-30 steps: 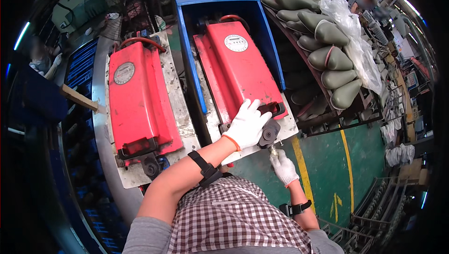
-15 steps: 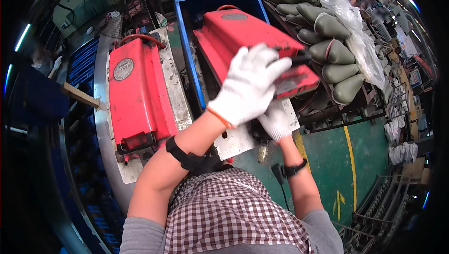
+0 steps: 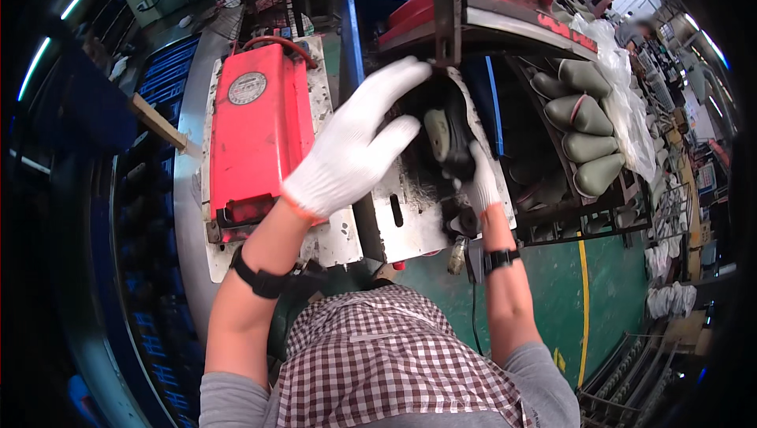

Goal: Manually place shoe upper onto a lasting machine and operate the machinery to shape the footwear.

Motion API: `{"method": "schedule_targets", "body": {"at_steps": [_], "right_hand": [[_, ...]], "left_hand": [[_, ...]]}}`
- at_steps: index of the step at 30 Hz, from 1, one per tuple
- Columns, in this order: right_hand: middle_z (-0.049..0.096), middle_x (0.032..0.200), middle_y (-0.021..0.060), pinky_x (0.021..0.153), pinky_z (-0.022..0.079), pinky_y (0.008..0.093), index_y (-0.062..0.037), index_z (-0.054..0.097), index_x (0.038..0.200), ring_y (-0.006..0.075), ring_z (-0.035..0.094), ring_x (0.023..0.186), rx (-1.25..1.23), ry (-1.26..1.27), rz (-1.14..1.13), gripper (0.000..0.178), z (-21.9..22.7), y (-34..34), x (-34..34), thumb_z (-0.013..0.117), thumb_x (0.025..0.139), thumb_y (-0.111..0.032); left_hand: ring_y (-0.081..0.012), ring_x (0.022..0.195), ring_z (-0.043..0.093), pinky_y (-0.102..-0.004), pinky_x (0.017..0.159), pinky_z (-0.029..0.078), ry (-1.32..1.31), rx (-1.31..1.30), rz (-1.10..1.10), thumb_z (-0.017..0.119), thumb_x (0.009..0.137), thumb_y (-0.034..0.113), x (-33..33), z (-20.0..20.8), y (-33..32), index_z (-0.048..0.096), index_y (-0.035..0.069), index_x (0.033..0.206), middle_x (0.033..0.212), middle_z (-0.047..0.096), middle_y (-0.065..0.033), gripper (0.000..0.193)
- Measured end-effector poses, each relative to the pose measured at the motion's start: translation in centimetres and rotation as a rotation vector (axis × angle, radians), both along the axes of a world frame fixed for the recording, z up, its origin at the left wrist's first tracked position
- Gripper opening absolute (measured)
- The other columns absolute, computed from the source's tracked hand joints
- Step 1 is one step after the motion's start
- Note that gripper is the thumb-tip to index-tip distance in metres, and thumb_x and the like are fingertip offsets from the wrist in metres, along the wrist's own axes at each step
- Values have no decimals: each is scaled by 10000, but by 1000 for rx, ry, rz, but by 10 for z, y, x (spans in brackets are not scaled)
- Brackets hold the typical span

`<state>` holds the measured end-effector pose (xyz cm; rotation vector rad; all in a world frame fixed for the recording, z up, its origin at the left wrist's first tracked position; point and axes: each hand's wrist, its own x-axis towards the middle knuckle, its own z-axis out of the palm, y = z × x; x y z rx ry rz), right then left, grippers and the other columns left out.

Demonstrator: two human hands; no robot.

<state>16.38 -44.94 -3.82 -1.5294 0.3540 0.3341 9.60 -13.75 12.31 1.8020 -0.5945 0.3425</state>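
The red machine cover point(image 3: 418, 14) on the right stands tilted up, its metal frame and dark underside showing. Below it, over the pale metal base plate point(image 3: 398, 231), is a dark shoe-shaped piece point(image 3: 457, 132) with an olive-grey patch. My right hand point(image 3: 481, 185), in a white glove, closes around the near end of this piece; some of its fingers are hidden. My left hand point(image 3: 355, 140), also gloved, is open at the left of the piece, thumb and fingers apart, fingertips near the raised cover's bracket point(image 3: 447, 26).
A second red cover point(image 3: 260, 128) lies lowered at my left. Behind the raised one is a blue housing point(image 3: 352, 41). Several olive boot-shaped forms point(image 3: 595, 164) fill a rack at the right, with clear plastic sheeting point(image 3: 627, 124). A wooden bar point(image 3: 158, 120) juts out at the left.
The right red cover has swung up, exposing the dark shoe-shaped piece and the base beneath. My left hand has come off the cover and moved left, while my right hand has shifted slightly.
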Motion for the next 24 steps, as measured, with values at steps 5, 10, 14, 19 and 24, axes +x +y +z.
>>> {"method": "schedule_targets", "body": {"at_steps": [5,10,14,19,24], "right_hand": [[732,1248,22,781,560,357,-123,606,1397,176,699,1108,628,53,-1,528,-19,40,-84,628,1020,-492],[532,1548,115,1184,413,422,-43,392,1597,281,535,1396,388,-74,450,741,-7,142,-144,635,1021,-441],[499,1571,158,1159,394,327,-41,331,1640,227,509,1400,1,-321,1005,738,23,216,-175,580,950,-121],[597,1488,152,1137,420,347,-18,425,1583,234,559,1359,46,-440,1120,678,22,263,-188,543,915,-21],[658,1306,188,1095,457,455,-58,680,1322,370,604,1240,-544,-997,857,498,-16,276,-205,758,830,-48]], "left_hand": [[-303,1472,451,-418,1184,394,667,-549,86,660,991,296,-72,-81,45,199,4,1653,1624,383,-246,858],[-239,1375,529,-390,1133,454,748,-806,125,794,896,317,-146,-119,53,249,3,1620,1527,490,-151,959],[-251,1170,675,-412,1057,548,676,-1398,228,663,925,198,-224,-127,102,516,0,1441,1302,661,-133,573],[-318,1160,688,-462,1061,556,630,-1597,559,610,895,184,-333,-142,140,516,-1,1432,1292,663,-185,576],[-311,1124,689,-464,1021,573,561,-1595,1171,658,868,188,-424,-197,200,628,49,1272,1216,690,-134,428]]}}
